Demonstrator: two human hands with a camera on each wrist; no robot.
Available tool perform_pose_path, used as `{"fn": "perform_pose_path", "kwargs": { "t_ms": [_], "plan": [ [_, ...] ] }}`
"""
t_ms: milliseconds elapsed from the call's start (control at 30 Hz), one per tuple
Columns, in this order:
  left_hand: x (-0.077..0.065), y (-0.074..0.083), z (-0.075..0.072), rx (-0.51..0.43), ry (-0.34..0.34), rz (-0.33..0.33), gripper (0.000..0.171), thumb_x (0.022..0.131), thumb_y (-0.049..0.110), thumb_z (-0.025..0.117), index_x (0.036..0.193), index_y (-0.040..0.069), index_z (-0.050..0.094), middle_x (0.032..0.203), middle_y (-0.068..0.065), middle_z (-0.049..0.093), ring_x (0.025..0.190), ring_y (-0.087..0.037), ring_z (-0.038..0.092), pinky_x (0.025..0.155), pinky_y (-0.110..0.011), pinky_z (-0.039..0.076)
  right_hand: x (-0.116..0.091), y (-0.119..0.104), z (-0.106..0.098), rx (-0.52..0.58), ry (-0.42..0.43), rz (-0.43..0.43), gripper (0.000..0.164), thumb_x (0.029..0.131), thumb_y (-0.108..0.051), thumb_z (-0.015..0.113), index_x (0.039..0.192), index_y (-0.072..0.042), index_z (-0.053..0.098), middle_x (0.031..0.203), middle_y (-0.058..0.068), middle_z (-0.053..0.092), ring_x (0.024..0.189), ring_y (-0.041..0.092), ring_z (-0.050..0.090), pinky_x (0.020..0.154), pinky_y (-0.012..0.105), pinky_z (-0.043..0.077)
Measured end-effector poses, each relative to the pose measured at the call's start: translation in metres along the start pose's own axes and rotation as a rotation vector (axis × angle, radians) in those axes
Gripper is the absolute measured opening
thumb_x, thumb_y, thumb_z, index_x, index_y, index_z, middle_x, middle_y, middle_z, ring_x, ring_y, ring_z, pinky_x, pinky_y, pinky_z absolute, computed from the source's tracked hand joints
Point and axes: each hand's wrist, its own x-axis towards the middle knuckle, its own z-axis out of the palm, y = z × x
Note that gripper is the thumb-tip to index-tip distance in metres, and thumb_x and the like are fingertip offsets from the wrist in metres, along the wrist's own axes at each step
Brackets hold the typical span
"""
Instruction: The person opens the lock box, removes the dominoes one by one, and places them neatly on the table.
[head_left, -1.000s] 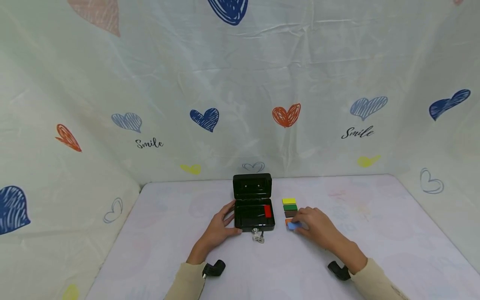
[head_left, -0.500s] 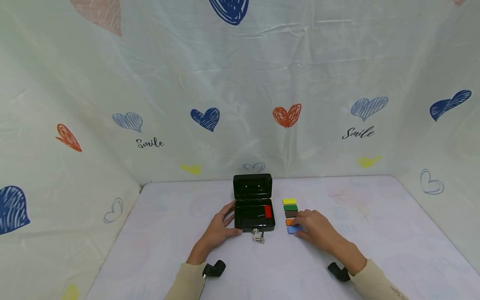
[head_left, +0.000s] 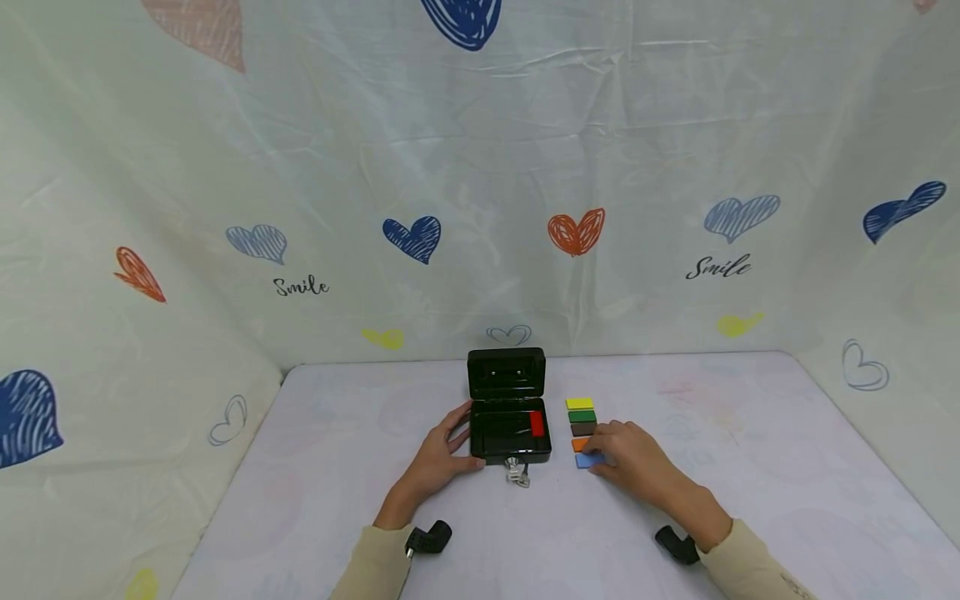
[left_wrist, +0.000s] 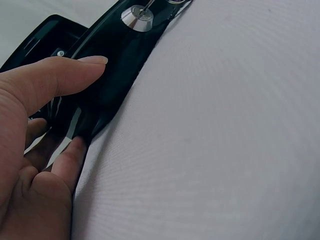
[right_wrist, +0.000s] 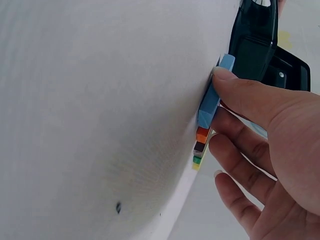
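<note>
A black cash box [head_left: 495,438] stands with its lid raised, keys hanging from the lock [head_left: 513,465] on its front. My left hand [head_left: 437,454] grips its front left corner, thumb on the front wall and fingers along the left side; the left wrist view shows the thumb [left_wrist: 65,77] near the lock. Inside the box, at the right, lies a red block [head_left: 536,423]. My right hand [head_left: 633,457] pinches a blue block [head_left: 585,460] on the table; the right wrist view shows the thumb [right_wrist: 245,95] on the blue block's near side.
Beyond the blue block, orange [head_left: 579,445], dark brown [head_left: 582,429], green [head_left: 581,416] and yellow [head_left: 579,403] blocks lie in a column right of the box. The white table [head_left: 337,433] meets a patterned cloth backdrop [head_left: 480,167] behind.
The right hand has drawn the blue block slightly toward the person, so more of the orange block shows. The left hand and box have stayed in place.
</note>
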Motion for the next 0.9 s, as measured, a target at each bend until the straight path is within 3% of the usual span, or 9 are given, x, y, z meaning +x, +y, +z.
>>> {"fn": "perform_pose_path", "kwargs": {
  "t_ms": [400,900],
  "plan": [
    [-0.001,0.002,0.0,0.001,0.004,-0.011,0.102,0.081,-0.013,0.082,0.166,0.006,0.03,0.17,-0.024,0.028,0.153,-0.048,0.034,0.114,-0.032,0.05,0.0,-0.001,-0.003,-0.007,0.008,-0.004,0.023,0.077,-0.013,0.095,0.096,-0.013,0.083,0.101,0.0,0.076,0.099,0.025,0.071,0.089,0.047,0.063],
    [-0.002,0.005,0.001,0.014,0.009,-0.013,0.102,0.081,-0.014,0.081,0.167,0.005,0.029,0.17,-0.024,0.028,0.153,-0.048,0.035,0.113,-0.033,0.051,0.016,-0.011,-0.018,-0.011,0.158,-0.134,0.025,0.074,-0.008,0.096,0.095,-0.012,0.082,0.092,-0.005,0.073,0.089,0.018,0.068,0.079,0.037,0.061]
  ]
}}
